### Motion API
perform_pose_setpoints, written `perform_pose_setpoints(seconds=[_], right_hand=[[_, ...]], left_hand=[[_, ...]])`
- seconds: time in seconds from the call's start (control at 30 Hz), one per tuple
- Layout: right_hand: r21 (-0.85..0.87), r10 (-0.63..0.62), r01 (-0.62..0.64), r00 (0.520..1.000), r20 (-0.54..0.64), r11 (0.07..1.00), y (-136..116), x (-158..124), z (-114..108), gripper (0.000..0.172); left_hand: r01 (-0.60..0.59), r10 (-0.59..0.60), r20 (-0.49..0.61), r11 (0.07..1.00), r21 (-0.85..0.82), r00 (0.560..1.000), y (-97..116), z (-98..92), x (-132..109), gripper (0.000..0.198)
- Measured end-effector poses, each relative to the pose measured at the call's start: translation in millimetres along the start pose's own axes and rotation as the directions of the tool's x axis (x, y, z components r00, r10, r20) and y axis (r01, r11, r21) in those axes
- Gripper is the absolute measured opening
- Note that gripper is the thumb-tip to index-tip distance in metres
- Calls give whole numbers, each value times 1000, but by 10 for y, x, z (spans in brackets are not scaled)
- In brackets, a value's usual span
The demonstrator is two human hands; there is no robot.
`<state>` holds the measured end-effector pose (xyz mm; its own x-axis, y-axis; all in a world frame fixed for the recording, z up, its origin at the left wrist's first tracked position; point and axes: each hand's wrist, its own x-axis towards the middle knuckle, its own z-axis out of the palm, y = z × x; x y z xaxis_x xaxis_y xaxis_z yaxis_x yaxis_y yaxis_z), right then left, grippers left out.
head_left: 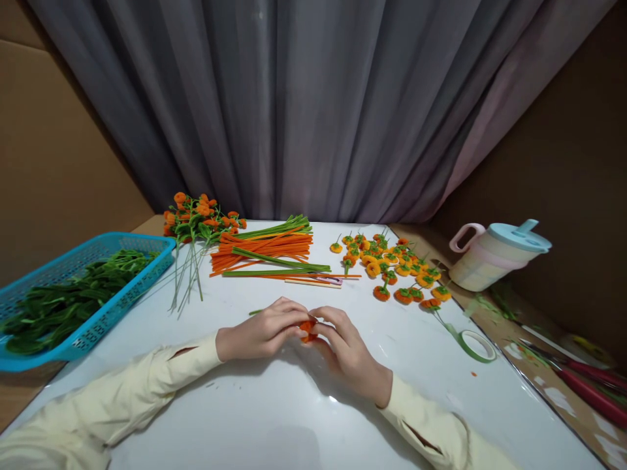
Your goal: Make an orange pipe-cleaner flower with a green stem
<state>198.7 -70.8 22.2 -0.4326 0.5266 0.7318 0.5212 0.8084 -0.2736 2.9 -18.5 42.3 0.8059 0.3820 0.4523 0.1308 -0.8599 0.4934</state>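
While left hand (259,333) and right hand (343,346) pinch one orange bud (308,328), many finished buds (382,293) lie ready; wire pile (267,248) unused.

L hand (259,333) & R hand (345,349) meet fingertip-to-fingertip, both pinched.

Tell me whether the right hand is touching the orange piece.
Touching. Head view: the right hand pinches the orange piece in its fingers, no gap; the left hand grips it too.
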Motion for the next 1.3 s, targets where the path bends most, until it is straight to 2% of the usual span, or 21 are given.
perform_pose_setpoints(seconds=[0.2, 0.33, 0.43, 0.5, 0.77, 0.97, 1.13, 1.2, 1.3], right_hand=[[-13, 10, -9, 999, 36, 1000, 8, 16, 4, 19], [-41, 31, -31, 999, 18, 999, 41, -7, 11, 17], [1, 71, -71, 997, -7, 997, 52, -17, 25, 14], [45, 87, -87, 996, 2, 995, 43, -14, 33, 12], [166, 90, -96, 995, 47, 981, -1, 3, 49, 16], [155, 48, -60, 996, 79, 986, -7, 9, 31, 19], [76, -36, 32, 998, 43, 997, 4, 6, 41, 21], [95, -8, 5, 999, 35, 995, 3, 3, 44, 21], [159, 80, -87, 995, 53, 983, -11, 4, 40, 18]], left_hand=[[68, -69, -27, 997, -43, 997, 3, 52, -2, 25], [175, -173, 29, 979, -109, 985, 1, 60, 7, 27], [206, -199, 62, 967, -148, 978, 4, 65, 20, 33], [220, -214, 55, 964, -147, 975, 9, 71, 24, 30], [166, -163, 37, 980, -108, 986, 41, 72, 27, 14], [178, -172, 53, 977, -118, 984, 43, 84, 22, 13], [255, -244, 84, 955, -149, 966, 51, 89, 35, 16], [298, -284, 98, 937, -182, 954, 50, 62, 49, 18], [376, -336, 179, 880, -291, 925, 39, 3, 74, 26]])
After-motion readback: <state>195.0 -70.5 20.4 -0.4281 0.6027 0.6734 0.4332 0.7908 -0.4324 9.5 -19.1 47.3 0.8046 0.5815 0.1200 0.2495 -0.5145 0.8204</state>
